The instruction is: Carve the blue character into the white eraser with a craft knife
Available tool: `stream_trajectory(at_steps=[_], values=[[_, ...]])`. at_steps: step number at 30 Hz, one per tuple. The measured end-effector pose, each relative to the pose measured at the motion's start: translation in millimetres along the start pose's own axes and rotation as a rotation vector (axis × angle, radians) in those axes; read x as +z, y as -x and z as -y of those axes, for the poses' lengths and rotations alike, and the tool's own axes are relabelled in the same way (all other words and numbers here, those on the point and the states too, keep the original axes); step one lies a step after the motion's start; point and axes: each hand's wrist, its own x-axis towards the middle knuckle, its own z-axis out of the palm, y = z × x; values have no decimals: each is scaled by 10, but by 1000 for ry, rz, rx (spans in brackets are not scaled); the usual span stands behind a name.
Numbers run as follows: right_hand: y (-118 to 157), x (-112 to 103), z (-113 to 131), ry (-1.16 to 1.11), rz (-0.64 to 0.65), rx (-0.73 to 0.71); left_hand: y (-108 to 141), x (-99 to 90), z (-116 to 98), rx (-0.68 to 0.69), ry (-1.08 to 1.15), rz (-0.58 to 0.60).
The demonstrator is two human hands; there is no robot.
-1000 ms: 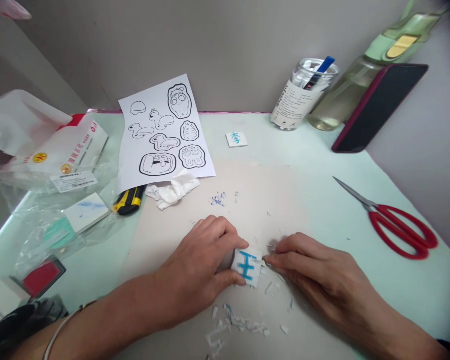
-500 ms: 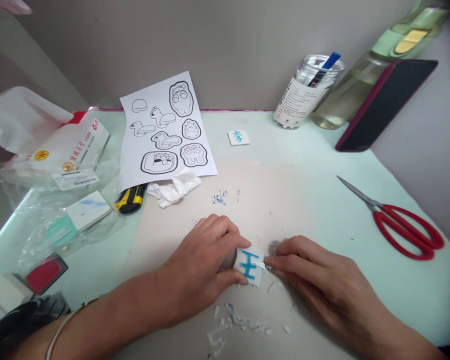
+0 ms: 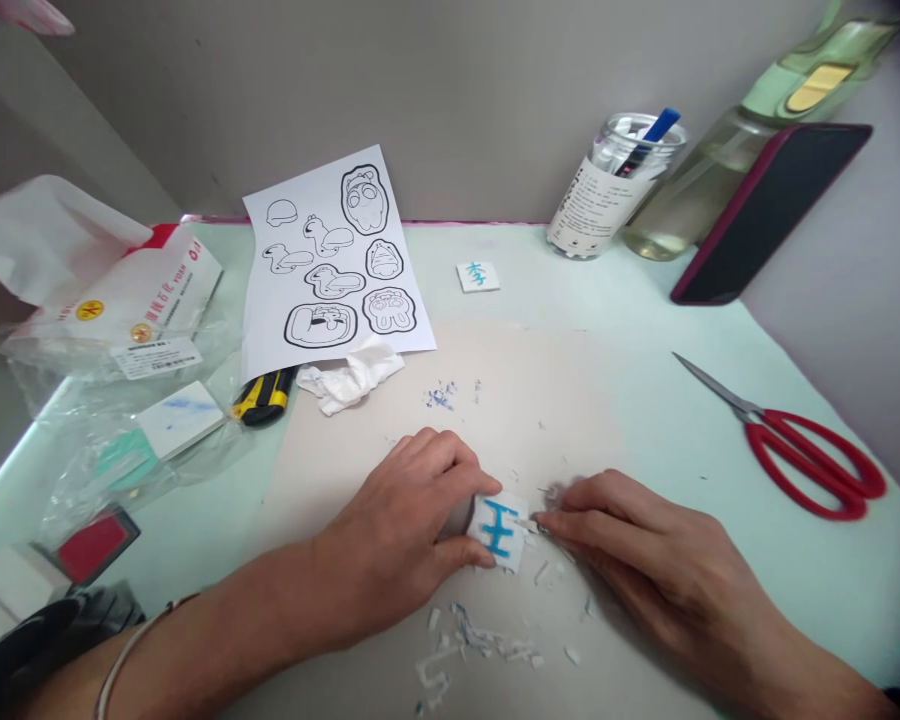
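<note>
A small white rubber carving block (image 3: 511,555) with raised blue strokes lies on the beige mat (image 3: 330,470). Thumb and fingers of my left hand (image 3: 412,530) pinch it from the left side. My right hand (image 3: 637,545) is closed at the block's right edge, its fingertips around a small carving tool (image 3: 541,528) whose handle is hidden. Between tool and block there is a thin white sliver of rubber. Pale shavings (image 3: 487,640) are scattered on the mat in front of the block. Farther back rests a second white block (image 3: 478,276) with a blue character on it.
Red-handled scissors (image 3: 802,450) lie open-bladed side left on the right. A jar of pens (image 3: 596,195), a bottle (image 3: 667,215) and a phone (image 3: 772,215) stand behind. At left are a printed sheet (image 3: 270,310), tissue (image 3: 349,378), yellow-black cutter (image 3: 266,398), tissue pack (image 3: 172,285) and red ink pad (image 3: 97,545).
My right hand has drawn slightly to the right, and the tool tip with the white sliver has moved off the block's face toward its edge. My left hand keeps its hold.
</note>
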Motion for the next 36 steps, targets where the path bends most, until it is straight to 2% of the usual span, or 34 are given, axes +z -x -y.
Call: stream_trajectory(at_steps=[26,36], values=[[21,23,70,-45,37,71,-15,12,-20,7,-27,-3],[49,79,98,-21,-3,102,-20,-6,-39,-17,-38,7]])
